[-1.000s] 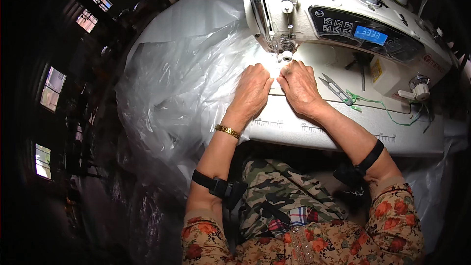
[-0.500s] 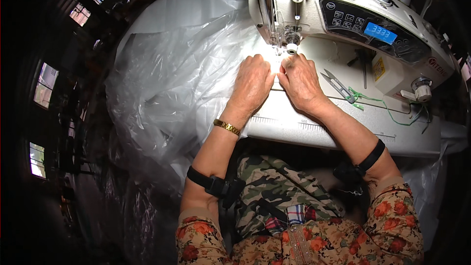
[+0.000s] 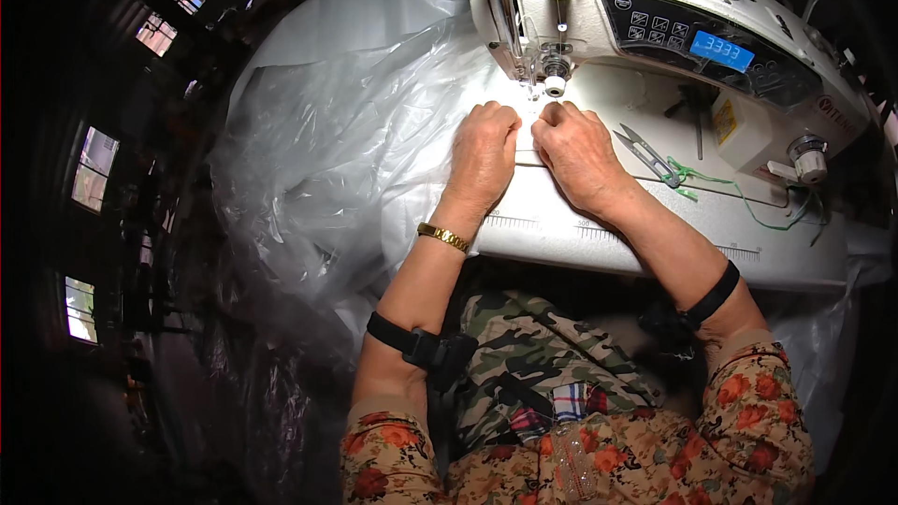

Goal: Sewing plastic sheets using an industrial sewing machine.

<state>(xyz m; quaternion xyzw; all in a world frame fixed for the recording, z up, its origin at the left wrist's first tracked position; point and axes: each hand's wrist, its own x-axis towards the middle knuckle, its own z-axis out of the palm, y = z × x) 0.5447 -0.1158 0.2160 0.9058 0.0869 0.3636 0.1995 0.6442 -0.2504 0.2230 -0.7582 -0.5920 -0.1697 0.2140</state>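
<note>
Both hands lie flat on the sewing table (image 3: 655, 234), just in front of the needle (image 3: 535, 84) of the white sewing machine (image 3: 655, 28). The left hand (image 3: 484, 151) rests palm down, fingers together and curled slightly at the tips, pressing the clear plastic sheet (image 3: 355, 150). The right hand (image 3: 578, 151) lies just beside it — knuckles up, fingers bent, fingertips pressing the sheet's edge near the presser foot (image 3: 555, 86) (whether it pinches anything cannot be told). The sheet spreads left of the machine and hangs crumpled over the table's left edge. Thread snips (image 3: 645, 151) lie right of the right hand, touching a green thread (image 3: 748, 210). A gold bracelet (image 3: 442, 237) sits on the left wrist — black bands on both forearms.
</note>
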